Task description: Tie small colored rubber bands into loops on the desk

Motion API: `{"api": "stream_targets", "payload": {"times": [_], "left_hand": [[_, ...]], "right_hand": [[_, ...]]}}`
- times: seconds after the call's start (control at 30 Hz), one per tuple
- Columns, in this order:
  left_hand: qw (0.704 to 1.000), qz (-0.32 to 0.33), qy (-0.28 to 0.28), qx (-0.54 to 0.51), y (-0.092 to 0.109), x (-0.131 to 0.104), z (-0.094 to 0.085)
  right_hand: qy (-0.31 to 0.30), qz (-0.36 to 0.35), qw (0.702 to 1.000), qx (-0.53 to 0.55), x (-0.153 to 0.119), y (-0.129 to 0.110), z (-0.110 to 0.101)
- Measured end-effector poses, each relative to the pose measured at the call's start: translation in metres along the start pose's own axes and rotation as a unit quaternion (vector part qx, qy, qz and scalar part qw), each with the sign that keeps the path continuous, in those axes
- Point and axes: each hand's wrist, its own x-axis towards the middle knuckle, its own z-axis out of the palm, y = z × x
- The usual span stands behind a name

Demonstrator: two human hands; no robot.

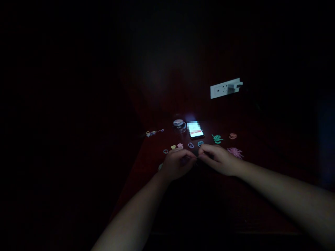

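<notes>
Small item (197, 158), too dim to identify, between fingertips of left hand (176, 163) and right hand (219, 160), above dark red table (142, 165); thumb and forefinger of each pinched on it. Just beyond: blue loops (200, 143), purple loops (191, 145). Farther: lit phone (196, 131) beside lidded jar (179, 125). Near right hand: pink pile (235, 152), green bands (217, 138). Wall (170, 76) beyond: white socket panel (218, 91).

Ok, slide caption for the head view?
Left hand and right hand close together at a dark table, with a lit phone and green loops beyond.

small dim item (197, 157), blurred, between fingertips (194, 158)
</notes>
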Motion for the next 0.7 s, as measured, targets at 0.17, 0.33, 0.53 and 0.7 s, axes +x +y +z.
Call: {"api": "stream_targets", "payload": {"times": [0.17, 0.33, 0.53, 0.7], "left_hand": [[1.0, -0.001, 0.006, 0.003, -0.0024, -0.0003, -0.0017], [1.0, 0.001, 0.013, 0.015, -0.0023, -0.0003, -0.0014], [1.0, 0.0, 0.012, 0.02, -0.0025, -0.0006, -0.0014], [1.0, 0.008, 0.014, 0.014, -0.0021, -0.0005, -0.0016]], "right_hand": [[0.011, 0.003, 1.0, 0.002, -0.0004, -0.0015, -0.0021], [0.024, -0.005, 1.0, 0.002, -0.0014, -0.0016, -0.0021], [0.025, -0.008, 1.0, 0.013, -0.002, -0.0014, -0.0023], [0.019, 0.002, 0.999, 0.025, -0.002, -0.0028, -0.0029]]}}
